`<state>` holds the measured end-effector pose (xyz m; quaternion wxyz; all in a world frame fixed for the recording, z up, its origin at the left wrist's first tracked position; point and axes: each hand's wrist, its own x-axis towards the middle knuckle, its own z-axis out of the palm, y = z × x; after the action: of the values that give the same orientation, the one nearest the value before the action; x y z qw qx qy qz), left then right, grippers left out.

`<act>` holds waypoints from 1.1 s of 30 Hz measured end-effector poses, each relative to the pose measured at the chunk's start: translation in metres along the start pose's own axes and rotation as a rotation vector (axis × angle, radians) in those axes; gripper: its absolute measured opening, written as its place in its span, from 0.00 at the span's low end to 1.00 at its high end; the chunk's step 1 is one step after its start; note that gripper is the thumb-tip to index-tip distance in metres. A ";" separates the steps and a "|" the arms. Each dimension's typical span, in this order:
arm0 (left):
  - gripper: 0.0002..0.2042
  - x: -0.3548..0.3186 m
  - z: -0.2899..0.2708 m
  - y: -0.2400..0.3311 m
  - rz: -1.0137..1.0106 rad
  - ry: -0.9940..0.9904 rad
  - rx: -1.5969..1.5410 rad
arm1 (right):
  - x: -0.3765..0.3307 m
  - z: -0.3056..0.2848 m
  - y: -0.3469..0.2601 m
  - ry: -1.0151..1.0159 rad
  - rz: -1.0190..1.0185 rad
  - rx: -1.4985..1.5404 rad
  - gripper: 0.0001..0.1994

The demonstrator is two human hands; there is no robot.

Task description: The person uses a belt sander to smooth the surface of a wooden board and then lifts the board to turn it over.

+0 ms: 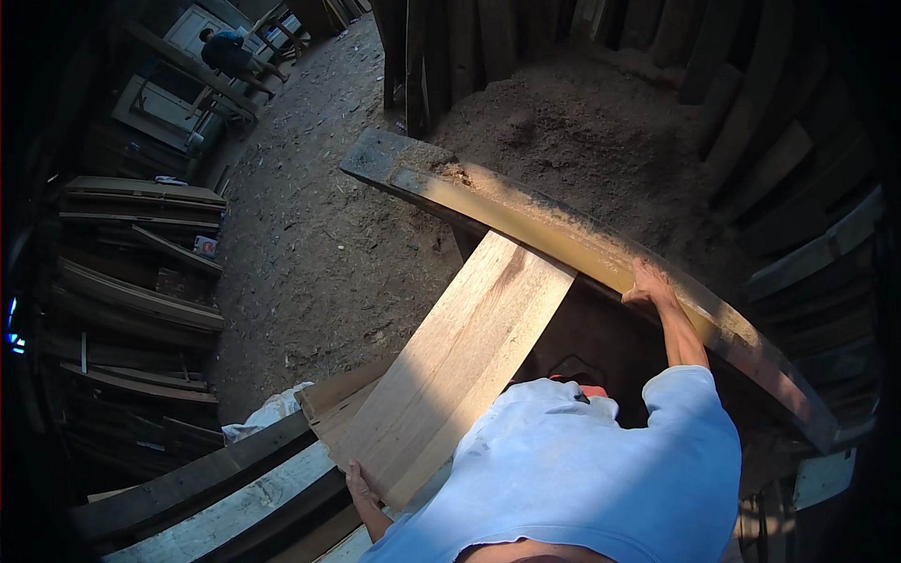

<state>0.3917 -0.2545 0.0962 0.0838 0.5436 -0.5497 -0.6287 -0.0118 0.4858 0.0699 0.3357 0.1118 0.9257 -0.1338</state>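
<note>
A wide, pale wooden board (460, 366) slants from my lower left up to a long, dust-covered beam (563, 235). Its far end meets the beam's near side, partly beneath the top edge. My left hand (363, 488) is closed on the board's near left corner, with some fingers hidden. Farther right, my right hand (652, 286) grips the beam's near edge, its thumb low on the yellowish side. Sawdust (450, 172) lies on top of the beam. Below the near end of the board, other planks (338, 403) show.
Stacked planks (141, 291) line the left side, and more boards (770, 169) lean along the right. Behind the beam sits a mound of sawdust (572, 122). A person (225, 52) bends at the far left, past the littered dirt floor (310, 225).
</note>
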 end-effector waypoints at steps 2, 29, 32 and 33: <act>0.32 0.000 -0.001 -0.002 0.023 -0.008 0.000 | -0.007 -0.005 -0.008 -0.016 0.003 0.000 0.54; 0.43 0.021 0.007 -0.026 -0.088 0.085 0.124 | 0.040 0.185 -0.116 -0.164 0.094 1.754 0.59; 0.43 0.000 0.018 -0.026 -0.071 0.194 0.170 | 0.048 0.190 -0.148 -0.076 0.102 1.850 0.53; 0.43 0.002 0.045 -0.020 -0.062 0.163 0.185 | 0.073 0.199 -0.117 0.045 0.053 1.823 0.47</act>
<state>0.3658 -0.2213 0.0703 0.0583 0.6150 -0.5796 -0.5315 0.0166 0.3197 -0.1047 0.1019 0.3574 0.4650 -0.8035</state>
